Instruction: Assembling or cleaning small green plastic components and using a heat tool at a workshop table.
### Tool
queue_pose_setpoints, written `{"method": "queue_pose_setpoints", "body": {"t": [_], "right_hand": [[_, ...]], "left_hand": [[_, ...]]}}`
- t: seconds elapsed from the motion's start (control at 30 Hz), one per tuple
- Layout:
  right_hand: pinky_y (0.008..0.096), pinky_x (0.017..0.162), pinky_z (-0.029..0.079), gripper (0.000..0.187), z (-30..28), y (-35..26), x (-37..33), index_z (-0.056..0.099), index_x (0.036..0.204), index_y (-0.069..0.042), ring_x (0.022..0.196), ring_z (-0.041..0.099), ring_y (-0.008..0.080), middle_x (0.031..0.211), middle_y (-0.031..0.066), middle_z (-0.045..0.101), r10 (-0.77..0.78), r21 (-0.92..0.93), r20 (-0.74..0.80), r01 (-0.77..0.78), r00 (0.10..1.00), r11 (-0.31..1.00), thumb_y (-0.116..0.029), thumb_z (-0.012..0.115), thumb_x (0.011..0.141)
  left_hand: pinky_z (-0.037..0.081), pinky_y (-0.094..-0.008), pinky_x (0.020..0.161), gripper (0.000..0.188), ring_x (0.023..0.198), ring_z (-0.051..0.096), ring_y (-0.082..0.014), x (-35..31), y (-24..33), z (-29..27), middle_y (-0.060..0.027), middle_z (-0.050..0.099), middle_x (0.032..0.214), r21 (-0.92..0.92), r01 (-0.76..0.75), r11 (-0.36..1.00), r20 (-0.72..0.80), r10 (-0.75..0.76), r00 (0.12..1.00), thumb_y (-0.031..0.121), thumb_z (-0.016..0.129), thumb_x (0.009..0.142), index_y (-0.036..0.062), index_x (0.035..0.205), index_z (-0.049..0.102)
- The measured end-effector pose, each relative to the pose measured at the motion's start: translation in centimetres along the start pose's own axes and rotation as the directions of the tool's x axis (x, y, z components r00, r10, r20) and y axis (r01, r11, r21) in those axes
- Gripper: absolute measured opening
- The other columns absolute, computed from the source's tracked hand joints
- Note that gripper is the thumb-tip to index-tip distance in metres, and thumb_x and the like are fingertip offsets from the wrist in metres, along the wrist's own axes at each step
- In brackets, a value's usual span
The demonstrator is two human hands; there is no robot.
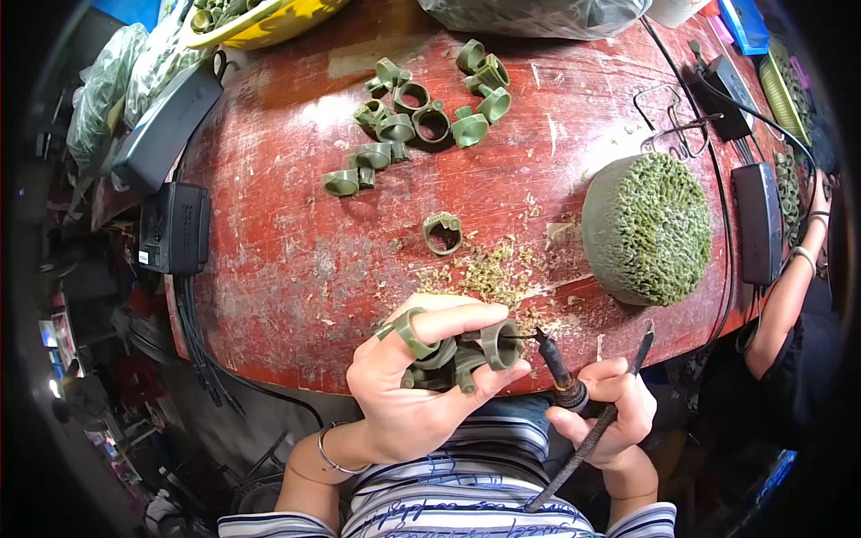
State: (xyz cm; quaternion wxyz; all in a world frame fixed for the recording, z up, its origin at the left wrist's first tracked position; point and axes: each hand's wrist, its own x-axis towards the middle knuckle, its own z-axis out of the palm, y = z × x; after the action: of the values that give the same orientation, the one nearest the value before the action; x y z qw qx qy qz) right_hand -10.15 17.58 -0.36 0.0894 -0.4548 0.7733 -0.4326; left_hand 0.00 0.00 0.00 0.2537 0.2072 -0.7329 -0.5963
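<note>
My left hand (390,394) is closed around several dark green, wax-like rings in front of my body, at the table's near edge. One of those rings (500,344) is pinched at the fingertips, its opening turned to the right. In my right hand (625,405) there is a dark pen-like tool (558,369) with a thin tip, which reaches to that ring's opening. The same hand also grips a long, dark, rough stick (599,432), slanting up to the right. A single green ring (442,233) rests on the table just beyond my left hand.
Greenish shavings (493,273) are scattered on the red worn table (278,296). Several green rings (395,128) stand farther back. A round block with a rough green top (659,229) is at right. Black boxes with cables (175,229) line the left edge. Another person's arm (794,278) shows far right.
</note>
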Motion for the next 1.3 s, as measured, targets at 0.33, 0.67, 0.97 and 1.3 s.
{"method": "queue_pose_setpoints", "body": {"t": [0.33, 0.67, 0.97, 1.3], "right_hand": [[0.0229, 0.046, 0.045, 0.042, 0.15, 0.04, -0.07, 0.046, 0.070, -0.002, 0.050, 0.056, 0.0163, 0.061, 0.0097, 0.057, 0.001, 0.019, -0.009, 0.000, 1.000, 1.000, -0.021, 0.082, 0.061], [0.0224, 0.046, 0.045, 0.040, 0.19, 0.16, -0.32, 0.047, 0.071, -0.002, 0.050, 0.055, 0.0155, 0.061, 0.0096, 0.057, 0.015, 0.012, -0.023, -0.014, 1.000, 1.000, -0.022, 0.081, 0.062], [0.0223, 0.046, 0.045, 0.041, 0.18, 0.00, -0.24, 0.047, 0.073, -0.002, 0.051, 0.056, 0.0157, 0.063, 0.0105, 0.058, 0.010, 0.037, -0.021, -0.009, 1.000, 0.999, -0.021, 0.082, 0.061], [0.0236, 0.048, 0.045, 0.042, -0.43, 0.27, -0.21, 0.048, 0.075, -0.002, 0.052, 0.057, 0.0164, 0.064, 0.0112, 0.057, 0.024, 0.065, -0.015, -0.023, 1.000, 0.998, -0.017, 0.083, 0.058]], "left_hand": [[0.045, -0.0260, 0.069, 0.039, 0.077, 0.055, -0.0149, 0.04, 0.26, -0.04, -0.0096, 0.057, 0.085, 0.010, 0.005, 1.000, -0.010, -0.005, 1.000, 0.011, 0.078, 0.065, -0.0019, 0.095, 0.058], [0.046, -0.0265, 0.069, 0.038, 0.078, 0.055, -0.0156, 0.04, 0.13, 0.03, -0.0107, 0.058, 0.087, 0.021, -0.018, 1.000, -0.002, 0.018, 1.000, 0.011, 0.078, 0.065, -0.0019, 0.095, 0.057], [0.046, -0.0258, 0.069, 0.038, 0.078, 0.055, -0.0153, -0.22, 0.25, -0.08, -0.0110, 0.057, 0.088, -0.009, 0.022, 1.000, 0.001, -0.022, 1.000, 0.009, 0.077, 0.065, -0.0019, 0.095, 0.057], [0.045, -0.0251, 0.068, 0.038, 0.078, 0.054, -0.0149, 0.24, 0.30, 0.39, -0.0099, 0.057, 0.087, 0.008, -0.005, 1.000, 0.001, 0.005, 1.000, 0.009, 0.077, 0.064, -0.0014, 0.095, 0.058]]}}
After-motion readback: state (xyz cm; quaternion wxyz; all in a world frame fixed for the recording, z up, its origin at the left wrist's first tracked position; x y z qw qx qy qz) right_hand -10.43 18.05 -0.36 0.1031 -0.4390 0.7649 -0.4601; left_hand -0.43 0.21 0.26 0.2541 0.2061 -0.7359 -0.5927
